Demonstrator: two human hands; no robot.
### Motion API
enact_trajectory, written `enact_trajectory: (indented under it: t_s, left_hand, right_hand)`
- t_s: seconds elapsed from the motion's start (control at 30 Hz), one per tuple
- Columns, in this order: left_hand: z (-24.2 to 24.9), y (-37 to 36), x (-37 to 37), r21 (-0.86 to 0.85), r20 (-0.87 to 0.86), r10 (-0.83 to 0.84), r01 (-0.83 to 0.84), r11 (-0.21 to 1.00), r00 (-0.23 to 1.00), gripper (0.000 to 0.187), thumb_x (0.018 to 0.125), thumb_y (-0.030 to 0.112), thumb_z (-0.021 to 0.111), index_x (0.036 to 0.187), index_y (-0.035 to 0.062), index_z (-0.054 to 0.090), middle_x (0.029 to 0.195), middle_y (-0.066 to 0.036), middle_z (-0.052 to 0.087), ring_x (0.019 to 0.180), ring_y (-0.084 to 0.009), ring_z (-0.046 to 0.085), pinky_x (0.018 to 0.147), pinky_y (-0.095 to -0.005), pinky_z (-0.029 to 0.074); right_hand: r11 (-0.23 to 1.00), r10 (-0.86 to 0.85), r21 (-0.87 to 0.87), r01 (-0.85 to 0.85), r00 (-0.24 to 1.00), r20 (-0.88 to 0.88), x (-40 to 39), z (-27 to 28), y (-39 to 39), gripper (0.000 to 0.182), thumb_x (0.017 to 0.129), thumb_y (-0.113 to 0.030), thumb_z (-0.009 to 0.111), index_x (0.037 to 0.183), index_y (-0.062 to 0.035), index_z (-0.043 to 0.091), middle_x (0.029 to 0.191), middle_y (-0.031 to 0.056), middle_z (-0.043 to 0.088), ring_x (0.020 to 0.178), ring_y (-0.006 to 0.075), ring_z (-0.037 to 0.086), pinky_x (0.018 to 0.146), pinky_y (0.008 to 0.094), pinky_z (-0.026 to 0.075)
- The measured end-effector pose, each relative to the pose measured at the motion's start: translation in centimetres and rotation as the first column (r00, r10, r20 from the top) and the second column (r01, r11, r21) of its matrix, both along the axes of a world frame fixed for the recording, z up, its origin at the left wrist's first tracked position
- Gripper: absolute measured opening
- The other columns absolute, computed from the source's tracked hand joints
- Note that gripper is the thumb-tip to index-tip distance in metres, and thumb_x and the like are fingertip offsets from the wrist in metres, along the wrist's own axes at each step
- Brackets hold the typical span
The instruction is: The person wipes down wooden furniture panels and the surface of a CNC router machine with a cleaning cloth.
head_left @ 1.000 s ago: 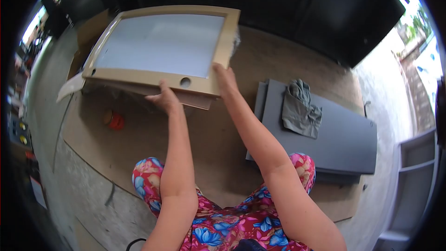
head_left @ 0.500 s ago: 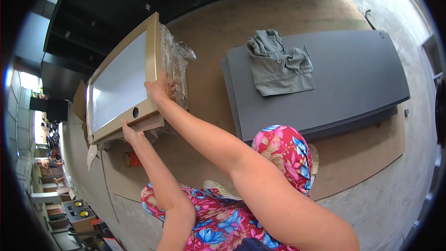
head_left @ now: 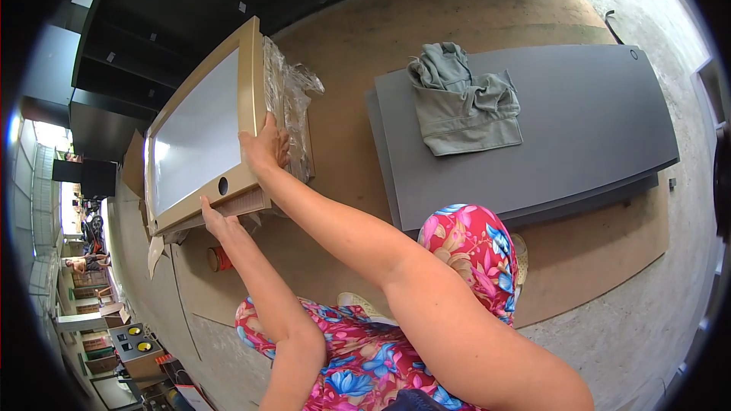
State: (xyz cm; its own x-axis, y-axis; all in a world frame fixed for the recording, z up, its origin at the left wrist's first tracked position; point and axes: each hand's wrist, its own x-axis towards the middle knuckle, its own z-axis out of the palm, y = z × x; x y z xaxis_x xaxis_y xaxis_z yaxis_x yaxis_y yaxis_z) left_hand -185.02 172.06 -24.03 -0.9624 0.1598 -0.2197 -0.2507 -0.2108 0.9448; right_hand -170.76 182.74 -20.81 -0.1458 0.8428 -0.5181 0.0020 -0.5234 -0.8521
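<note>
A gold-framed glass door panel with a dark round hole near its lower corner lies on top of a stack at the left. My right hand grips its right-hand edge, thumb on the frame and fingers down the side. Along the near edge, my left hand holds the frame with the thumb on top; its other fingers are partly hidden underneath. Crumpled clear plastic wrap hangs off the side of the stack, just beyond my right hand.
Dark grey boards are stacked on the right, with a folded grey-green garment on them. Brown sheeting covers the floor. A red roll sits below the left arm. Black cabinets stand behind. A distant person appears far left.
The view has shifted slightly, so the boards and garment appear a little farther right. Both hands keep the same hold on the door panel.
</note>
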Motion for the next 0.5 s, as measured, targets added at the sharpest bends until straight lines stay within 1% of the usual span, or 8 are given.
enact_trajectory:
  t_s: [0.03,0.13,0.23,0.33,0.43,0.5]
  left_hand:
    - [0.0,0.0,-0.1,0.015,0.007,0.005,-0.006,1.000,1.000,0.050,0.082,0.029,0.063,0.118,-0.0019,0.046,0.112,-0.015,0.053,0.096,-0.0297,0.058,0.079,-0.0498,0.052]
    - [0.5,0.1,0.5,-0.017,0.033,0.038,-0.037,0.999,0.999,0.052,0.081,0.028,0.064,0.118,-0.0042,0.046,0.112,-0.016,0.053,0.096,-0.0303,0.058,0.078,-0.0501,0.052]
    - [0.3,0.2,0.6,0.038,-0.028,0.060,-0.058,0.998,0.998,0.055,0.079,0.028,0.066,0.118,-0.0058,0.045,0.113,-0.017,0.052,0.095,-0.0302,0.058,0.077,-0.0507,0.052]
    - [1.2,0.4,1.7,-0.005,0.015,0.114,-0.114,0.993,0.993,0.051,0.080,0.030,0.064,0.118,-0.0004,0.047,0.115,-0.015,0.051,0.099,-0.0298,0.056,0.082,-0.0489,0.049]
    - [1.4,0.5,2.1,-0.014,-0.027,0.175,-0.176,0.984,0.984,0.056,0.079,0.024,0.066,0.117,-0.0084,0.042,0.113,-0.021,0.051,0.092,-0.0319,0.058,0.075,-0.0515,0.052]
    - [0.8,0.4,1.6,0.049,-0.033,0.133,-0.132,0.990,0.991,0.058,0.078,0.022,0.066,0.118,-0.0087,0.037,0.113,-0.022,0.049,0.091,-0.0314,0.058,0.072,-0.0493,0.054]
  right_hand:
    - [1.000,-0.014,0.017,0.014,1.000,-0.003,-0.4,-0.2,-0.1,0.070,0.071,-0.032,0.068,0.131,-0.0220,0.035,0.124,0.0185,0.041,0.119,0.0366,0.039,0.095,0.0512,0.032]
    - [0.998,-0.052,0.042,0.051,0.999,0.004,-0.7,-0.5,-0.2,0.068,0.071,-0.033,0.069,0.130,-0.0225,0.037,0.121,0.0168,0.044,0.116,0.0355,0.042,0.094,0.0499,0.034]
    - [0.998,-0.037,0.045,0.036,0.999,0.024,-0.7,-0.5,-0.3,0.067,0.071,-0.033,0.069,0.130,-0.0225,0.039,0.121,0.0159,0.045,0.115,0.0350,0.043,0.094,0.0487,0.035]
    - [0.997,-0.053,0.055,0.051,0.998,0.031,-0.8,-0.5,-0.5,0.067,0.071,-0.033,0.070,0.130,-0.0223,0.039,0.123,0.0155,0.044,0.116,0.0356,0.042,0.094,0.0490,0.034]
    - [0.989,-0.106,0.106,0.098,0.992,0.070,-1.3,-0.6,-0.9,0.063,0.071,-0.030,0.069,0.127,-0.0212,0.042,0.118,0.0166,0.050,0.112,0.0343,0.047,0.092,0.0474,0.037]
    - [0.984,-0.113,0.146,0.105,0.992,0.050,-1.3,-0.9,-0.9,0.059,0.072,-0.027,0.067,0.125,-0.0175,0.045,0.113,0.0176,0.054,0.108,0.0340,0.051,0.089,0.0454,0.040]
